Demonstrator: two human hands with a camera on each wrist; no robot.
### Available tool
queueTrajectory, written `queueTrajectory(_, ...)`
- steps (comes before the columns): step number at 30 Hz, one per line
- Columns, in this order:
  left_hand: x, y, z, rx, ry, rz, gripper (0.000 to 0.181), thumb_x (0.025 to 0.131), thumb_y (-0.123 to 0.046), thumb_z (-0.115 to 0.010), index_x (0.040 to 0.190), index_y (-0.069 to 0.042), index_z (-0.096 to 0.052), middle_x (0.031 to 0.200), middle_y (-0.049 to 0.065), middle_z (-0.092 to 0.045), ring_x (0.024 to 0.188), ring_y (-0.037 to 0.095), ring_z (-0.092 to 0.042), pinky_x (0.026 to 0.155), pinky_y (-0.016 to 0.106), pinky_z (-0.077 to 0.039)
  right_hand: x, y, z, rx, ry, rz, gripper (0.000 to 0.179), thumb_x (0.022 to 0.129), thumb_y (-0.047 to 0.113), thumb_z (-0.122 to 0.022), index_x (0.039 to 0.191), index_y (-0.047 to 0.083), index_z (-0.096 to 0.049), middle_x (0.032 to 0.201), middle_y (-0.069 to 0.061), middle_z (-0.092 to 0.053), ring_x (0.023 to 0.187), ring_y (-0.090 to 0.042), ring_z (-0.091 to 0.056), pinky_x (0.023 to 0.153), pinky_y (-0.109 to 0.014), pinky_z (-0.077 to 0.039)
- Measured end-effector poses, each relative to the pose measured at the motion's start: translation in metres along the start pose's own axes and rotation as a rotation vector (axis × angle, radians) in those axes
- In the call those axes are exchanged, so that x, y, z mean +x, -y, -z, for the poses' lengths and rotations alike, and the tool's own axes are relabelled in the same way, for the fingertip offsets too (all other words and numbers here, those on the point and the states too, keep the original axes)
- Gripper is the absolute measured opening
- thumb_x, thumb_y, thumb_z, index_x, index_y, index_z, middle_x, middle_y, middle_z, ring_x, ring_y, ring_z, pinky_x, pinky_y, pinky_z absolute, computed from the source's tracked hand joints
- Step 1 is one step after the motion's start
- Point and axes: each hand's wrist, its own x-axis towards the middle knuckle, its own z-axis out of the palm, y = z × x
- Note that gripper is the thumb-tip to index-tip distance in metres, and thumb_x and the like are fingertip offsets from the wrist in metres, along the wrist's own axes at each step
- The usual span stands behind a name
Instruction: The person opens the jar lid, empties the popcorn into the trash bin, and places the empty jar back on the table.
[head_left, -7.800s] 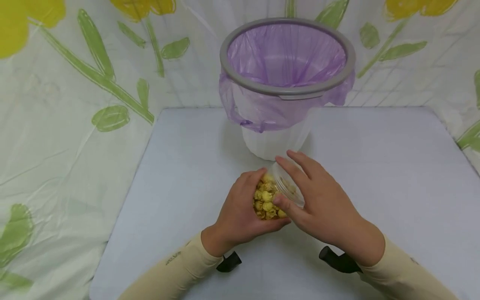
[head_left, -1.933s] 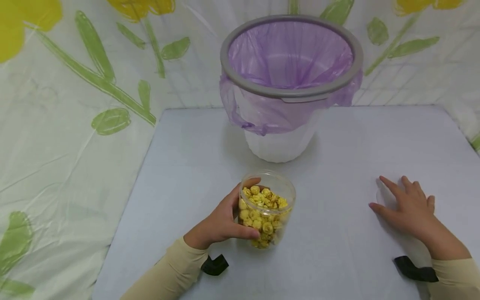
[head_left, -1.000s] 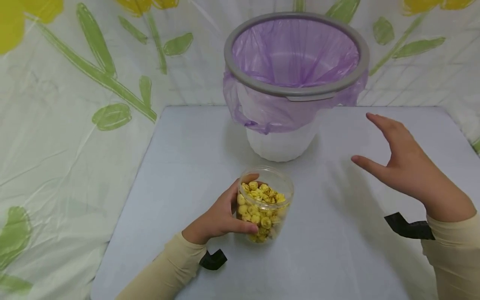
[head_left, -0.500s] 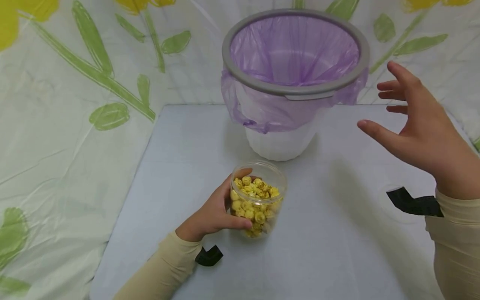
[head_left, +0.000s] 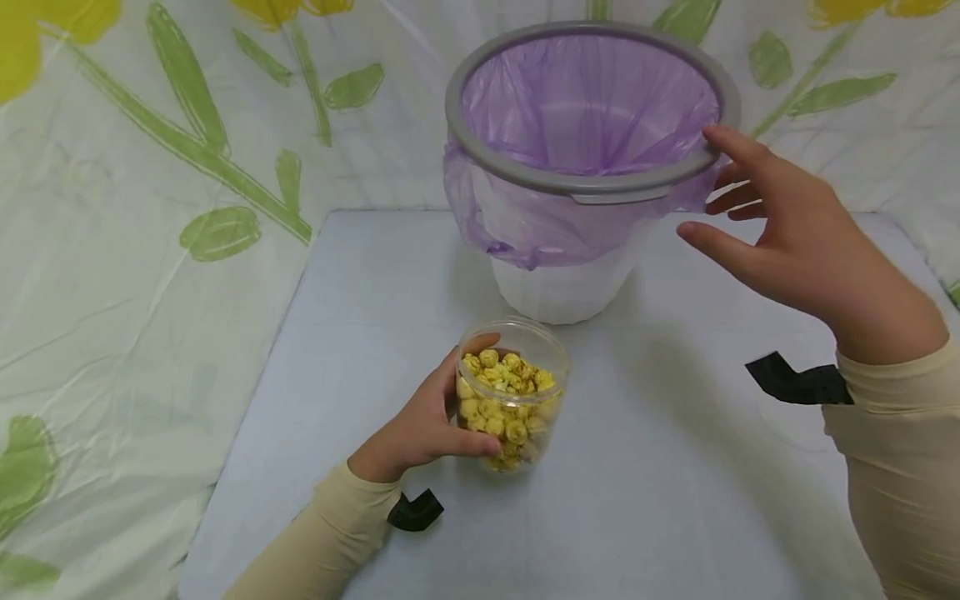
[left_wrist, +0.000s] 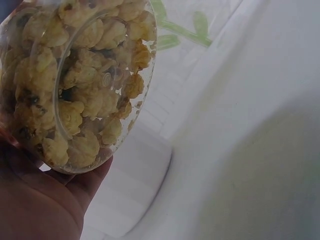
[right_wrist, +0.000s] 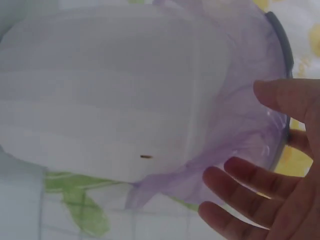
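Yellow popcorn point(head_left: 510, 377) in the round clear plastic tub point(head_left: 516, 407) hides part of the left hand point(head_left: 427, 423). The black wrist strap point(head_left: 801, 384) and beige right sleeve point(head_left: 896, 467) cover most of a faint clear disc point(head_left: 787, 429) on the pale table point(head_left: 360, 333), whose near edge is cut off. Whether the right hand point(head_left: 802, 237) touches the grey rim point(head_left: 592, 184) of the purple-lined white bin point(head_left: 558, 287) is unclear.

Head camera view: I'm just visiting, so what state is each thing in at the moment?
Cup: lidless, in the left hand's grip
Popcorn: inside the cup, below its top edge
Bin: upright, open at the top
Bag: lining the bin, folded out over its edge
Left hand: holding the cup
Right hand: fingers spread beside the bin, thumb apart; fingertip contact unclear
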Motion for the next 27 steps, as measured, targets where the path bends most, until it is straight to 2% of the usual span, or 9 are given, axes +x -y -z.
queueTrajectory(2,0.000,0.000,-0.001,-0.006,-0.001,-0.003,0.107,0.080,-0.038,-0.093,0.164,-0.018,-0.029,0.155,0.013,-0.049,0.137,0.028,-0.053,0.113,0.036,-0.044,0.004,0.002,-0.003,-0.015,0.004,-0.001,0.088,0.091,0.011,-0.081,0.165,0.031,-0.036,0.126,-0.014,-0.064,0.101,0.004,-0.058,0.079,-0.007,-0.039)
queueTrajectory(5,0.001,0.001,-0.003,-0.016,0.005,0.005,0.107,0.080,-0.037,-0.093,0.164,-0.018,-0.029,0.155,0.013,-0.048,0.137,0.028,-0.054,0.112,0.036,-0.045,0.009,0.005,-0.007,-0.037,-0.011,-0.008,0.081,0.094,0.014,-0.078,0.163,0.029,-0.039,0.126,-0.009,-0.062,0.103,-0.010,-0.062,0.077,-0.007,-0.041)
queueTrajectory(7,0.000,0.001,-0.004,-0.014,0.006,0.010,0.107,0.080,-0.037,-0.093,0.164,-0.018,-0.029,0.155,0.013,-0.048,0.137,0.027,-0.054,0.112,0.036,-0.045,0.011,0.006,-0.010,-0.048,-0.029,-0.011,0.076,0.095,0.016,-0.078,0.161,0.026,-0.042,0.127,-0.006,-0.062,0.104,-0.011,-0.061,0.078,-0.007,-0.041)
queueTrajectory(9,-0.001,0.002,-0.004,-0.011,0.000,0.013,0.107,0.080,-0.037,-0.094,0.164,-0.019,-0.030,0.154,0.012,-0.049,0.137,0.027,-0.054,0.112,0.035,-0.045,0.014,0.007,-0.013,-0.058,-0.050,-0.013,0.070,0.096,0.018,-0.077,0.158,0.024,-0.046,0.128,-0.003,-0.061,0.102,-0.001,-0.056,0.081,-0.007,-0.041)
queueTrajectory(11,-0.002,0.002,-0.003,-0.008,-0.010,0.009,0.108,0.080,-0.038,-0.094,0.164,-0.019,-0.029,0.154,0.012,-0.050,0.137,0.027,-0.054,0.112,0.035,-0.044,0.016,0.007,-0.016,-0.069,-0.068,-0.006,0.064,0.096,0.018,-0.077,0.154,0.020,-0.049,0.126,-0.003,-0.061,0.100,0.002,-0.053,0.084,-0.008,-0.041)
queueTrajectory(18,-0.004,-0.005,0.003,0.018,-0.059,-0.035,0.112,0.079,-0.039,-0.094,0.165,-0.015,-0.026,0.158,0.011,-0.046,0.138,0.026,-0.052,0.114,0.033,-0.043,0.022,0.011,-0.023,-0.112,-0.123,0.007,0.051,0.097,0.017,-0.077,0.142,0.009,-0.055,0.118,-0.011,-0.062,0.104,-0.023,-0.060,0.084,-0.012,-0.038)
queueTrajectory(27,-0.002,-0.032,0.014,0.065,-0.158,-0.142,0.113,0.079,-0.043,-0.093,0.164,-0.011,-0.027,0.156,0.015,-0.045,0.136,0.025,-0.053,0.113,0.032,-0.044,0.021,0.006,-0.026,-0.102,-0.155,0.015,0.054,0.095,0.013,-0.080,0.142,0.006,-0.054,0.119,-0.014,-0.062,0.102,-0.027,-0.062,0.083,-0.010,-0.038)
